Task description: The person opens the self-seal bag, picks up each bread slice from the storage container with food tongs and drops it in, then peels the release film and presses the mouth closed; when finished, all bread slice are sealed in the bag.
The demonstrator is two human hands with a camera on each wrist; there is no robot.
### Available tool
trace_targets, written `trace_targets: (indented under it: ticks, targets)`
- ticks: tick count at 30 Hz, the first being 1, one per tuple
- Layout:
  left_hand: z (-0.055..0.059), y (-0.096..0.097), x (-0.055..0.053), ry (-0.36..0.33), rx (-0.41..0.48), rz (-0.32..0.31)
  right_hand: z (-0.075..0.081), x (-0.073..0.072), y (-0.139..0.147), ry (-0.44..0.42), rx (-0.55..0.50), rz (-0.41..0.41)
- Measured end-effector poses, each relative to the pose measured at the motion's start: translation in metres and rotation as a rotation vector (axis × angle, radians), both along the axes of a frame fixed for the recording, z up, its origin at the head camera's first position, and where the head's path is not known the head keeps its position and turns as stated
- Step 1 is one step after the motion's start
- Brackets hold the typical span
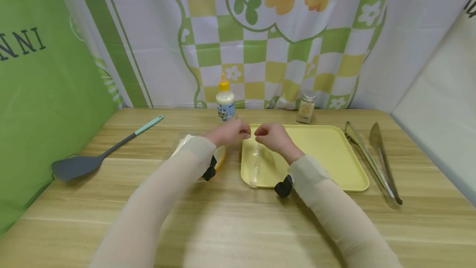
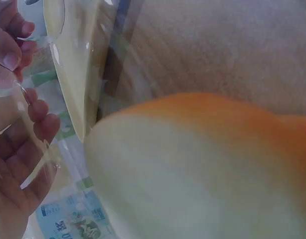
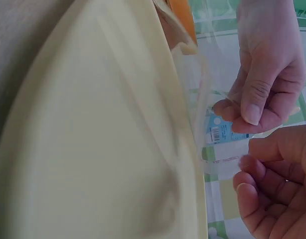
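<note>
Head camera view caught a person's left hand [image 1: 228, 132] and right hand [image 1: 274, 137] raised close together, fingertips just apart, over the left end of a yellow tray [image 1: 320, 148]. Each grip was clamped by thumb and fingers on clear plastic film [image 1: 256, 162], which hung from the hands across the tray's left side. Pale bread with an orange edge [image 1: 221, 158] sat left of the tray, partly hidden behind the left forearm; the left wrist view showed it close up. A yellow-capped bottle [image 1: 225, 106] stood behind the left hand, and a small lidded jar [image 1: 306, 108] stood behind the tray. Metal tongs [image 1: 372, 163] lay splayed to the tray's right on the wooden surface [image 1: 238, 235], while a dark-bladed spatula [image 1: 79, 168] rested at far left, its mint handle angled away.
</note>
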State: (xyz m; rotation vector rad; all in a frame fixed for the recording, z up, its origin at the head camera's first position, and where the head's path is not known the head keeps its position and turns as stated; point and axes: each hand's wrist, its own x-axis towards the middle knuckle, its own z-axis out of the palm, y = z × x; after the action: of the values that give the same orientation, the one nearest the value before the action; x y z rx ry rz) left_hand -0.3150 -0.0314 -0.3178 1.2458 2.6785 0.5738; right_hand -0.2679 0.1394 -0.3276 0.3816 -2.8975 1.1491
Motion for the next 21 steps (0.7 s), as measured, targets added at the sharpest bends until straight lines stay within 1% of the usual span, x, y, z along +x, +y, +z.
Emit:
trace_targets:
  ticks: [3, 7, 9, 12, 14, 16, 18, 21]
  targets:
    - [-0.003, 0.000, 0.001, -0.021, 0.009, 0.038, -0.001, -0.001, -0.002, -0.010, 0.013, -0.020]
    - [-0.006, 0.000, 0.005, -0.040, 0.025, 0.057, -0.004, -0.002, -0.003, -0.045, 0.010, -0.049]
    - [-0.007, 0.000, 0.007, -0.047, 0.034, 0.059, -0.007, -0.004, -0.002, -0.071, -0.019, -0.067]
    - [-0.009, 0.001, 0.010, -0.048, 0.051, 0.047, -0.012, -0.005, 0.001, -0.133, -0.116, -0.092]
    - [-0.011, 0.002, 0.010, -0.044, 0.066, 0.035, -0.015, -0.006, 0.004, -0.190, -0.211, -0.103]
    - [-0.013, 0.002, 0.011, -0.045, 0.085, 0.036, -0.016, -0.005, 0.007, -0.245, -0.308, -0.098]
    - [-0.015, 0.000, 0.012, -0.062, 0.111, 0.056, -0.018, -0.005, 0.009, -0.285, -0.385, -0.081]
    - [-0.018, -0.002, 0.014, -0.090, 0.152, 0.094, -0.020, -0.005, 0.011, -0.322, -0.456, -0.054]
